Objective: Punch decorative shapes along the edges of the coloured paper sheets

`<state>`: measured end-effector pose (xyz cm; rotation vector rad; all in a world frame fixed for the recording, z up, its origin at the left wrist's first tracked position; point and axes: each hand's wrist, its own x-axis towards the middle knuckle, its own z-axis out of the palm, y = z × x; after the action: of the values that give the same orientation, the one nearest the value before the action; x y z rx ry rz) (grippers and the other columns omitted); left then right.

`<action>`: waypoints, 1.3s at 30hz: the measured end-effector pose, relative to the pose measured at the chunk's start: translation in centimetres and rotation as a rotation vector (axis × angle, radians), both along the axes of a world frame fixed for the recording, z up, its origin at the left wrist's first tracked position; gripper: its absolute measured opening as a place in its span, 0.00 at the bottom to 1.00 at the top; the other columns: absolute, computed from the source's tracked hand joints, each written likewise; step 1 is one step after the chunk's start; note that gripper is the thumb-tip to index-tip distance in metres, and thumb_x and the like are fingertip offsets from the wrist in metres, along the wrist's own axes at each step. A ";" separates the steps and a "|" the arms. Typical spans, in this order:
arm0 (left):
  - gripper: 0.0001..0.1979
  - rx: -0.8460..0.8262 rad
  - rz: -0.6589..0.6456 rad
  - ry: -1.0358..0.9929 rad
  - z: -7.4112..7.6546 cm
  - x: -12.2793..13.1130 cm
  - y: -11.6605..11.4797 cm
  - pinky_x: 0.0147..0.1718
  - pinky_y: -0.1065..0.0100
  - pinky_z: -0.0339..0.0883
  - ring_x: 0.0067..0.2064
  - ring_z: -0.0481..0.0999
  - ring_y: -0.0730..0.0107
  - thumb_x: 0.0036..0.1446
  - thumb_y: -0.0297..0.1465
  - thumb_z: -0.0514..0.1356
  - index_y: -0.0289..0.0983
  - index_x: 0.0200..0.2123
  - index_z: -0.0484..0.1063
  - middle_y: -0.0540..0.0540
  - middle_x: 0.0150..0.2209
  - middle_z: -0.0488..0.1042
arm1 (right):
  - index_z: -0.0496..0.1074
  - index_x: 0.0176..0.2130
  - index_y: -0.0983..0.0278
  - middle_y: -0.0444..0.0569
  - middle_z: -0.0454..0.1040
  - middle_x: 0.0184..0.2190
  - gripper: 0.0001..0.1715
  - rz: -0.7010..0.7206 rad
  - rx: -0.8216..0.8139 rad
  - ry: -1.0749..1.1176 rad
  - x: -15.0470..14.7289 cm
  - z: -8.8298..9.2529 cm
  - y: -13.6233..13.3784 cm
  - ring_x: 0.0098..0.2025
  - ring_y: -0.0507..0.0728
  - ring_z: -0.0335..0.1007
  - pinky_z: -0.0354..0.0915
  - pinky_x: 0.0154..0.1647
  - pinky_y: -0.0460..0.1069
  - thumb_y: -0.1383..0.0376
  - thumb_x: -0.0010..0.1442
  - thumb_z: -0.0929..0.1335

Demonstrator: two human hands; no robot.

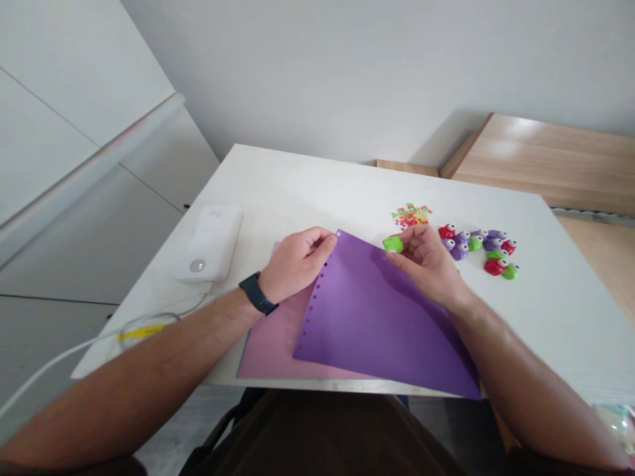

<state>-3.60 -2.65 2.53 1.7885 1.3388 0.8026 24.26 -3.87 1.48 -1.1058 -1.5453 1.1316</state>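
My left hand [303,259] pinches the upper left corner of a purple sheet of paper [377,317]. A row of small punched holes runs down the sheet's left edge, and one more shows at the corner beside my fingertips. My right hand [427,261] holds a small green craft punch [393,244] between thumb and fingers, just above the sheet's top edge and apart from the row of holes. Beneath the purple sheet lies pink paper [278,344], partly covered.
Tiny coloured paper cut-outs [413,215] lie heaped beyond my right hand. Several red, purple and green punches [476,243] stand to the right. A white router-like box [211,244] with a cable is at the left of the white table [307,178]. Wooden furniture [546,158] stands behind right.
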 end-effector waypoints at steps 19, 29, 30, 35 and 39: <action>0.10 0.451 -0.208 0.203 -0.8 0.5 -0.7 0.36 0.67 0.67 0.36 0.80 0.70 0.73 0.32 0.56 0.38 0.42 0.77 0.49 0.37 0.83 | 0.66 0.50 0.55 0.44 0.77 0.41 0.22 0.008 -0.029 -0.021 0.0 -0.2 -0.1 0.42 0.56 0.74 0.69 0.44 0.54 0.60 0.63 0.78; 0.12 0.666 -0.309 0.477 -1.3 0.4 -0.7 0.35 0.63 0.71 0.37 0.82 0.64 0.75 0.33 0.54 0.37 0.48 0.77 0.46 0.38 0.83 | 0.66 0.49 0.56 0.44 0.77 0.41 0.23 -0.005 -0.031 -0.028 -0.2 -0.2 -0.1 0.42 0.55 0.74 0.70 0.44 0.53 0.59 0.62 0.78; 0.13 0.676 -0.317 0.501 -1.2 0.5 -0.8 0.35 0.63 0.71 0.37 0.82 0.64 0.76 0.33 0.53 0.37 0.47 0.78 0.46 0.38 0.83 | 0.67 0.49 0.56 0.45 0.77 0.41 0.23 -0.010 -0.033 -0.030 -0.2 -0.2 -0.1 0.42 0.56 0.74 0.70 0.44 0.53 0.58 0.62 0.79; 0.14 0.622 -0.360 0.502 -0.8 0.7 -0.9 0.41 0.62 0.72 0.42 0.83 0.63 0.75 0.33 0.52 0.38 0.46 0.79 0.44 0.44 0.84 | 0.66 0.49 0.56 0.45 0.77 0.41 0.24 -0.007 -0.052 -0.043 -0.3 -0.1 -0.1 0.42 0.56 0.74 0.70 0.44 0.54 0.56 0.62 0.79; 0.17 0.312 -0.136 0.257 -0.6 0.6 -0.3 0.37 0.65 0.72 0.37 0.81 0.66 0.76 0.39 0.51 0.39 0.44 0.77 0.46 0.37 0.83 | 0.66 0.48 0.56 0.45 0.77 0.40 0.24 0.001 -0.045 -0.036 -0.3 -0.1 -0.2 0.42 0.57 0.74 0.70 0.43 0.54 0.56 0.62 0.79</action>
<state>-3.02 -3.00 1.93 2.2663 1.2863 0.7586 23.99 -4.04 1.38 -1.1617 -1.5551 1.1573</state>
